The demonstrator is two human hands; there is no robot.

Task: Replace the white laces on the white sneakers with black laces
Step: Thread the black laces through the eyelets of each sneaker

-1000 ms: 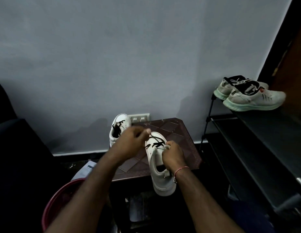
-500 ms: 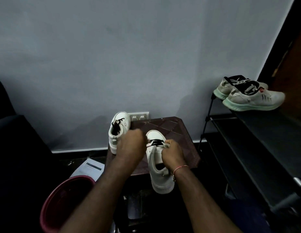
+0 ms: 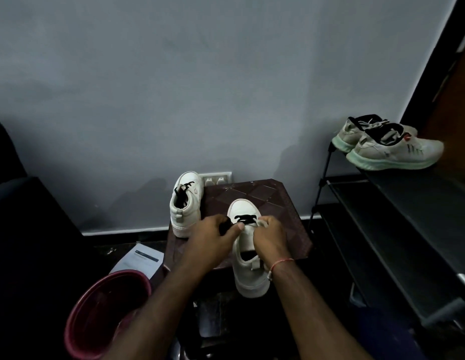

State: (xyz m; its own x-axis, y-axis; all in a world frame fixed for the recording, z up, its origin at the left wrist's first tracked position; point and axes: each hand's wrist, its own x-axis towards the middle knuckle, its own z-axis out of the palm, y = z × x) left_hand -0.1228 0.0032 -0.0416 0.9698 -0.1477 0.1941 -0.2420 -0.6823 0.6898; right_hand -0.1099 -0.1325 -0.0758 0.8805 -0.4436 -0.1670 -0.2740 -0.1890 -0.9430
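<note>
A white sneaker (image 3: 248,276) lies toe-away on the small brown table (image 3: 283,203), its heel hanging over the near edge. A black lace (image 3: 244,218) crosses its lowest eyelets. My left hand (image 3: 215,233) pinches the black lace end at the shoe's left side. My right hand (image 3: 270,236) grips the shoe's right eyelet flap, fingers curled on it. A second white sneaker (image 3: 186,203) with black lace stands at the table's back left corner, heel toward me.
A maroon bucket (image 3: 83,315) sits low left beside a paper sheet (image 3: 140,261). A black shoe rack (image 3: 398,229) on the right carries a pair of grey running shoes (image 3: 392,146). A wall socket (image 3: 217,179) is behind the table.
My left hand has come down from above the shoe to its left side with the lace. The camera view has shifted slightly; my right hand stays on the shoe.
</note>
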